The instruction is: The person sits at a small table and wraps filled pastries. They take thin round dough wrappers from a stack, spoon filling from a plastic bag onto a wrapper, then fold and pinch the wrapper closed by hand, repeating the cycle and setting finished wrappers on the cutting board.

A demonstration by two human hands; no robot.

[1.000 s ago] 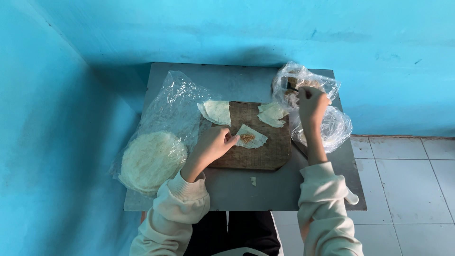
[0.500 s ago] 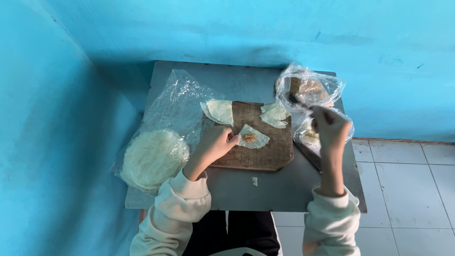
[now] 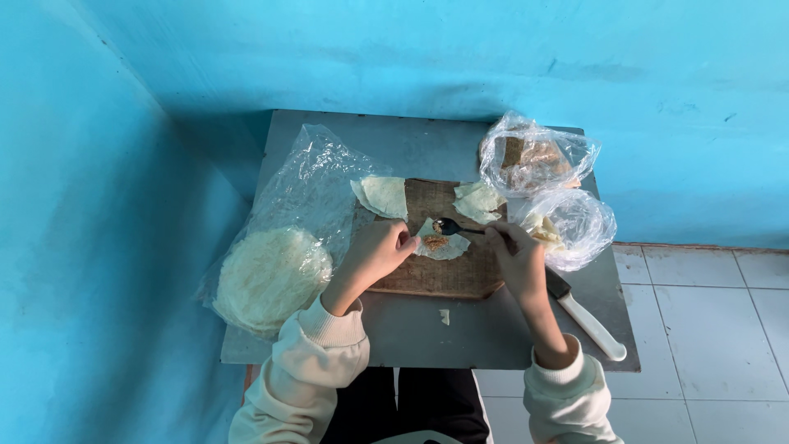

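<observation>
One small wrapper piece lies mid-board on the wooden board, a dab of brown filling on it. Left hand pinches the wrapper's left edge. Right hand grips a spoon, bowl just above the filling. Two more wrapper pieces sit at the board's far edge. Bag of round sheets on the left of the grey table. Two plastic bags on the right. White-handled knife beside the right wrist.
</observation>
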